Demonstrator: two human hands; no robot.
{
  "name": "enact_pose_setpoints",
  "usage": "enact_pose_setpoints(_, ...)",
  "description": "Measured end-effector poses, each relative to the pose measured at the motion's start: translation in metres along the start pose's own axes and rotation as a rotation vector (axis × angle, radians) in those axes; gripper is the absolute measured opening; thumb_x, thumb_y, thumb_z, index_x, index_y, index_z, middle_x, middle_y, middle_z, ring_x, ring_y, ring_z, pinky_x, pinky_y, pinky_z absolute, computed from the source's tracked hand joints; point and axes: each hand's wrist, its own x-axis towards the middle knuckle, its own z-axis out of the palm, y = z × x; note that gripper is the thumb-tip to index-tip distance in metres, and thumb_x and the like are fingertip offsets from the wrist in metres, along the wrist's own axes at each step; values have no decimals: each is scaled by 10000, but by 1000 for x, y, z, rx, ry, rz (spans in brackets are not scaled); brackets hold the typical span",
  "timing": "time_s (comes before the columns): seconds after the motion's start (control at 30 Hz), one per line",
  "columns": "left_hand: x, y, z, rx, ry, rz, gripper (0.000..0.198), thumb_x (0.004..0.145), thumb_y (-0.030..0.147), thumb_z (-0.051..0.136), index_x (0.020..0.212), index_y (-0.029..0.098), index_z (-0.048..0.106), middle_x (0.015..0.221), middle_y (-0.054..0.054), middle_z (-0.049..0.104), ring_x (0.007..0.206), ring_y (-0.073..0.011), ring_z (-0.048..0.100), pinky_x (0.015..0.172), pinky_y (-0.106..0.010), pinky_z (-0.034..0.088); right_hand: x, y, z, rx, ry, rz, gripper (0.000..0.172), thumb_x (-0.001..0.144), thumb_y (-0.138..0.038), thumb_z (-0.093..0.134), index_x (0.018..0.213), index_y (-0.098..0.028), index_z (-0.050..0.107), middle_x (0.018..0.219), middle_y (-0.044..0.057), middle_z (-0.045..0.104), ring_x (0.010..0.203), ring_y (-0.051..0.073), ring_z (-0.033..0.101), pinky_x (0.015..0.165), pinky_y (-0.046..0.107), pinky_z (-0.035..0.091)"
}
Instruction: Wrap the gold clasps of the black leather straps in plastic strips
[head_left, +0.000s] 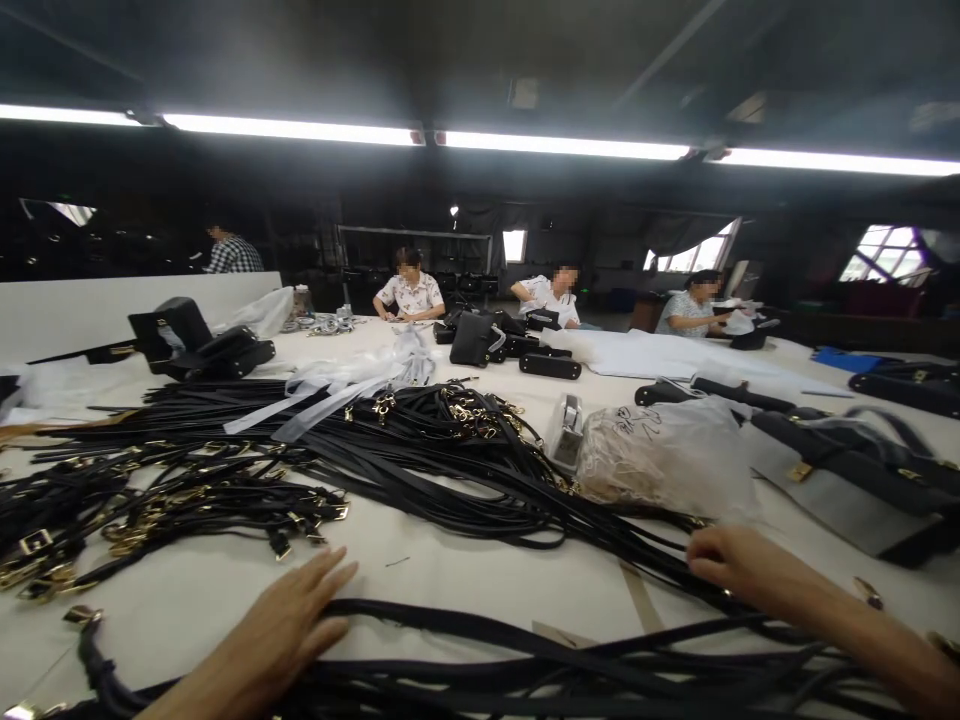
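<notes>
My left hand lies with its fingers stretched out over the near pile of black straps, beside the end of one strap. To the right, my right hand has its fingers curled at the end of a long bundle of black straps; its fingertips are partly hidden, and the straps run into its grip. Left of my left hand are shorter black straps with gold buckles. A larger heap of long black straps with gold clasps spreads behind both hands.
A plastic bag with writing stands beside a small clear box. A grey and black handbag is at right, another black bag at back left. White strips lie across the heap. Several co-workers sit at the far side.
</notes>
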Motion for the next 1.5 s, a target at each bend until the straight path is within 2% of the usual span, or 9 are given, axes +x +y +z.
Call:
enact_pose_setpoints(0.13,-14,18,33,-2,-85,39,580,911,468,570,1472,378,451,1527,-22,448,1359,-330,504,1119,-517,418,27,-55,52,-149,-32,-64,337,621,-45,554,866,-183,740,866,96,727,827,270,687,716,341,506)
enact_pose_setpoints(0.3,-2,9,8,-16,-15,82,585,910,450,603,1472,422,442,1529,-5,454,1341,-308,533,1093,-455,472,37,-51,86,-261,144,-206,444,796,-53,513,1213,-146,635,1203,147,660,1087,331,608,924,499,483)
enact_pose_setpoints(0.5,124,63,-27,90,-114,190,852,797,431,743,1535,247,358,1621,-122,273,1496,-322,263,1206,-553,240,79,-28,93,-177,133,-411,357,932,-327,606,1273,-224,620,1171,77,695,1053,225,646,936,359,506)
enact_pose_setpoints(0.7,216,111,7,-51,-90,303,1026,732,647,742,1530,145,338,1525,-213,460,1431,-353,391,1192,-551,249,97,-17,78,-90,77,-417,410,897,-462,652,1262,-274,647,1176,72,693,1074,257,642,950,393,504)
enact_pose_setpoints(0.9,193,120,28,-54,-170,375,851,640,798,691,1175,136,672,1128,-157,684,1069,-358,628,992,-497,478,130,-115,58,324,32,-469,289,1009,-332,460,1187,-219,658,1144,96,655,1093,213,599,966,334,490)
enact_pose_setpoints(0.97,184,117,27,-57,-175,403,772,686,808,639,1104,161,691,1259,-171,649,1197,-376,577,1045,-509,442,153,-160,67,373,-86,-554,236,997,-270,495,1156,-221,662,1112,62,666,1050,176,611,964,295,495)
enact_pose_setpoints(1.07,186,105,30,-90,-82,464,942,715,791,623,1409,167,494,1604,-184,337,1473,-369,295,1202,-543,229,180,-205,93,281,-49,-502,190,931,-136,529,1081,-177,639,1071,70,650,1009,191,608,943,326,517)
enact_pose_setpoints(1.27,214,84,39,-127,-109,334,1304,593,813,678,1562,74,214,1631,-262,183,1515,-378,179,1208,-589,170,182,-211,123,169,61,-346,328,850,-67,515,1163,-137,586,1133,153,596,1045,304,539,921,518,487)
enact_pose_setpoints(1.5,203,86,32,-159,-70,475,821,750,756,619,1328,176,568,1602,-197,335,1500,-375,236,1210,-589,144,149,-207,108,71,-112,-346,160,901,-163,543,940,-200,693,1020,91,651,969,299,556,876,503,432)
